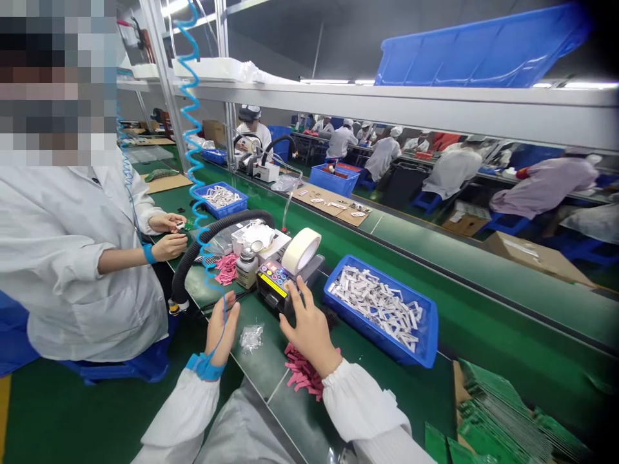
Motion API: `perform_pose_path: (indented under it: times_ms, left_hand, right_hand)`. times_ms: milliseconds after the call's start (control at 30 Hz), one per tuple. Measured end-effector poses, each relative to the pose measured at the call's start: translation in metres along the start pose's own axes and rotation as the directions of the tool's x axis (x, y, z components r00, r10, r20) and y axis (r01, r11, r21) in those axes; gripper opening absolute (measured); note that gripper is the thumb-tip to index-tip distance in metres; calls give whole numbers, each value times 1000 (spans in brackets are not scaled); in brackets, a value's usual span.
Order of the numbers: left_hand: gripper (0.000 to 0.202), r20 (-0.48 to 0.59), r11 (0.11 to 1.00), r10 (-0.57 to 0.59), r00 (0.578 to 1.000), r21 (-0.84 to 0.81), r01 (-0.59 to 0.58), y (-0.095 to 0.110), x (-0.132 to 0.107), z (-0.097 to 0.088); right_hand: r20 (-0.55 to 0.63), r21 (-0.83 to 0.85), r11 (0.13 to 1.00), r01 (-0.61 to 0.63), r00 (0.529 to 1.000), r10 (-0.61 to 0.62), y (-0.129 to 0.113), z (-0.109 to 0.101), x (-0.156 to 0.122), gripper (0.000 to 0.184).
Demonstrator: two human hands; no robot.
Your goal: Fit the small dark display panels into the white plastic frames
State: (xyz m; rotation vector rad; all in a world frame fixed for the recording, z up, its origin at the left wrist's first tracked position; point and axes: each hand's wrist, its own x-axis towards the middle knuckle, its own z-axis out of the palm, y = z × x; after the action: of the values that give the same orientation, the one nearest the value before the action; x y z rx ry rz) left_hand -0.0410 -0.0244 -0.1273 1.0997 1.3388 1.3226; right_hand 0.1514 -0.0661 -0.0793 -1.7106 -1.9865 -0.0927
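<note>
My right hand (309,327) is open, its fingers spread over the front of a black box with coloured buttons and a yellow label (273,281). A fingertip is at the button panel; whether it presses a button I cannot tell. My left hand (221,330) is raised at the bench edge, thumb apart from the fingers, with nothing visible in it. A blue wrist strap (206,367) with a coiled cord is around that wrist. Between the hands lies a small heap of clear plastic pieces (252,338). Pink strips (304,374) lie partly under my right wrist.
A blue bin (430,341) of white frame-like parts stands to the right, near green circuit boards (503,412). A tape roll (302,250) rests on the box, beside a dispenser bottle (247,267). A black hose (181,277) arches at left. A co-worker's hands (170,235) hold a small part.
</note>
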Motion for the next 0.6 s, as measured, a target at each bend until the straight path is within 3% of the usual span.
perform_pose_path:
  times_ms: [167, 300, 433, 600]
  left_hand:
    - [59, 183, 986, -121, 976, -96, 140, 10, 6, 32]
    - [57, 246, 954, -225, 943, -143, 265, 17, 7, 51]
    - [50, 280, 919, -296, 913, -177, 352, 22, 8, 56]
    - [37, 313, 883, -335, 889, -223, 412, 24, 11, 51]
  right_hand:
    - [32, 195, 981, -16, 999, 10, 4, -9, 3, 73]
    - [55, 265, 964, -16, 998, 2, 9, -19, 4, 77]
    - [73, 287, 957, -30, 997, 9, 8, -28, -2, 76]
    - [31, 427, 893, -144, 989, 144, -4, -43, -20, 58]
